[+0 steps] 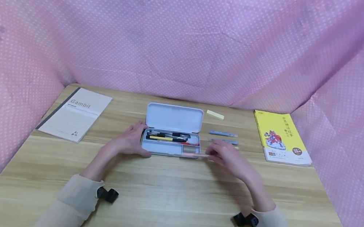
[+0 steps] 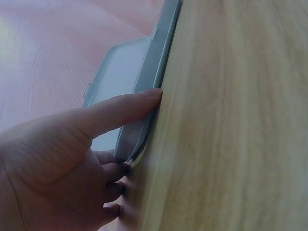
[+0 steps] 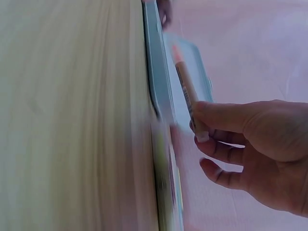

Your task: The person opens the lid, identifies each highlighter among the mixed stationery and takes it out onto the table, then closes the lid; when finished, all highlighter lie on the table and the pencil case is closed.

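A pale pencil case (image 1: 161, 147) lies on the table with its lid (image 1: 174, 118) raised behind it. Several pens (image 1: 166, 135) fill the back compartment, among them a yellow-and-black one and a red one. In the front compartment sits a small grey-brown block (image 1: 189, 149). My left hand (image 1: 130, 140) holds the case by its left end, thumb on the front wall (image 2: 151, 72) and fingers curled at the corner. Between thumb and fingers, my right hand (image 1: 227, 156) pinches a pinkish pen (image 3: 188, 91) by one end, its tip pointing left above the case's front right part.
Right of the case lie blue pens (image 1: 222, 134), partly behind my right hand. A pale yellow strip (image 1: 215, 115) lies beside the lid. A notebook (image 1: 76, 114) is at the left, a yellow book (image 1: 280, 137) at the right. Pink dotted cloth (image 1: 188, 48) surrounds the table.
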### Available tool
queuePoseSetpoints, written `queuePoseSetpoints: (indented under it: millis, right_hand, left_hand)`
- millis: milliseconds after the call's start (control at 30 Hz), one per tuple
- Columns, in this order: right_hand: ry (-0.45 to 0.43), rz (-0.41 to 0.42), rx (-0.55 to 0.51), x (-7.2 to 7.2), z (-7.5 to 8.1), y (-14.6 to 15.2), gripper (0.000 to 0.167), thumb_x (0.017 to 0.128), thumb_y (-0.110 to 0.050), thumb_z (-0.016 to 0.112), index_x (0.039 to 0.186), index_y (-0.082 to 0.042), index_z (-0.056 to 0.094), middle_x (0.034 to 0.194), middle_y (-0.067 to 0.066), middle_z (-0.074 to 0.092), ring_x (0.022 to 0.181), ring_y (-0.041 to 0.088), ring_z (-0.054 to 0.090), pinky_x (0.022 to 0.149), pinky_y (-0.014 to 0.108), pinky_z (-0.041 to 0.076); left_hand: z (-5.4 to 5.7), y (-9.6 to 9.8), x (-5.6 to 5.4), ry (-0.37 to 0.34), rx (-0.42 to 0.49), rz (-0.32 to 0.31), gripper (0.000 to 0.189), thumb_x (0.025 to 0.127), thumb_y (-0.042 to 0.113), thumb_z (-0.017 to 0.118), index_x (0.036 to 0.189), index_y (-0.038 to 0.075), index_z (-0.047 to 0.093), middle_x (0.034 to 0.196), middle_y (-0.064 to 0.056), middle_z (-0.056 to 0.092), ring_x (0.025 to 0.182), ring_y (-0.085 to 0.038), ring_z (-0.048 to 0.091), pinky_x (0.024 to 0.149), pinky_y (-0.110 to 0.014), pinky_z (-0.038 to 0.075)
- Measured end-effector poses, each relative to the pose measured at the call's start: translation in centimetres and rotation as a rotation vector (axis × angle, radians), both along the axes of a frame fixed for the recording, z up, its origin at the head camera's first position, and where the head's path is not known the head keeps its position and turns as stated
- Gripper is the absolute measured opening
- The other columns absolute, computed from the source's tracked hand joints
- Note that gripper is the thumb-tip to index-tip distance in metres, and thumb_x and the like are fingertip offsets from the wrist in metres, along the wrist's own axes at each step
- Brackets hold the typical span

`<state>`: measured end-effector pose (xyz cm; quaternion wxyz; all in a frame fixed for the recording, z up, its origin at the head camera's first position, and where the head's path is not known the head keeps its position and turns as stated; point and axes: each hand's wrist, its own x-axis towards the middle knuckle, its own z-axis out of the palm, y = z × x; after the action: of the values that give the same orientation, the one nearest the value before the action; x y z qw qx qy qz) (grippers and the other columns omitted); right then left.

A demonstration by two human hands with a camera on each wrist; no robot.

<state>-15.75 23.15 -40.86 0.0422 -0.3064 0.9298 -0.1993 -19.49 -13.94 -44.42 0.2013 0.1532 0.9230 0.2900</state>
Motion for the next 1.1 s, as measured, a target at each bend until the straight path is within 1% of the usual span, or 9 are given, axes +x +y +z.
queuePoseSetpoints:
  millis: [133,233,333,500,600,733,833,1100]
  right_hand:
    - [-0.032,-0.014,0.001,0.4,0.0,2.7,0.012,0.091,-0.007,0.075,0.102,-0.013,0.075,0.097,-0.003,0.073,0.087,0.006,0.065,0.078,0.026,0.061]
    - [-0.070,-0.033,0.013,0.6,0.2,4.2,0.012,0.092,-0.006,0.074,0.101,-0.013,0.075,0.098,-0.003,0.073,0.089,0.007,0.066,0.079,0.027,0.061]
    - [-0.103,-0.044,0.037,0.9,0.4,5.5,0.014,0.091,-0.004,0.074,0.100,-0.014,0.076,0.096,-0.005,0.073,0.088,0.006,0.064,0.079,0.028,0.061]
    - [-0.132,-0.048,0.070,1.0,0.4,7.0,0.015,0.089,-0.003,0.076,0.097,-0.016,0.076,0.095,-0.005,0.073,0.085,0.003,0.062,0.075,0.027,0.059]
    - [-0.162,-0.048,0.071,1.0,0.4,7.5,0.015,0.089,-0.003,0.076,0.097,-0.016,0.076,0.096,-0.004,0.074,0.084,0.003,0.061,0.074,0.026,0.058]
    - [-0.180,-0.049,0.075,1.0,0.6,7.8,0.014,0.089,-0.003,0.077,0.096,-0.016,0.076,0.095,-0.004,0.075,0.084,0.004,0.063,0.076,0.029,0.060]
    - [-0.176,-0.049,0.085,0.9,0.6,7.8,0.015,0.088,-0.004,0.078,0.095,-0.017,0.076,0.094,-0.005,0.075,0.085,0.004,0.064,0.077,0.031,0.060]
    - [-0.146,-0.048,0.098,0.9,0.0,7.6,0.018,0.085,-0.003,0.080,0.093,-0.019,0.076,0.092,-0.007,0.075,0.082,0.002,0.063,0.075,0.026,0.059]
  left_hand:
    - [-0.1,0.0,0.0,-0.003,0.001,0.002,0.107,0.074,0.041,0.087,0.154,0.001,0.029,0.170,-0.028,0.012,0.161,-0.045,0.003,0.132,-0.059,0.003]
    - [0.0,0.0,0.0,-0.005,0.002,0.001,0.107,0.074,0.041,0.087,0.154,0.000,0.029,0.170,-0.028,0.012,0.160,-0.046,0.003,0.132,-0.059,0.003]
    - [0.0,0.0,0.0,-0.005,0.001,0.003,0.107,0.073,0.041,0.087,0.154,0.001,0.029,0.170,-0.029,0.012,0.160,-0.046,0.003,0.132,-0.060,0.003]
    - [0.0,0.1,-0.1,-0.004,0.002,0.003,0.107,0.073,0.041,0.088,0.154,0.001,0.029,0.170,-0.029,0.010,0.160,-0.047,0.002,0.132,-0.060,0.003]
    - [-0.1,0.1,-0.1,-0.008,0.004,0.006,0.107,0.073,0.040,0.088,0.154,0.001,0.029,0.170,-0.030,0.009,0.160,-0.048,0.002,0.132,-0.061,0.003]
    - [-0.1,0.0,0.0,-0.013,0.004,0.010,0.108,0.074,0.040,0.088,0.155,0.002,0.028,0.170,-0.029,0.009,0.160,-0.047,0.003,0.131,-0.061,0.004]
    - [0.0,0.0,0.0,-0.015,0.006,0.010,0.108,0.073,0.041,0.088,0.154,0.001,0.028,0.170,-0.030,0.009,0.160,-0.048,0.003,0.131,-0.062,0.005]
    - [0.2,0.1,0.1,-0.020,0.015,0.012,0.106,0.073,0.040,0.088,0.154,0.004,0.030,0.171,-0.030,0.007,0.159,-0.050,0.004,0.130,-0.065,0.006]
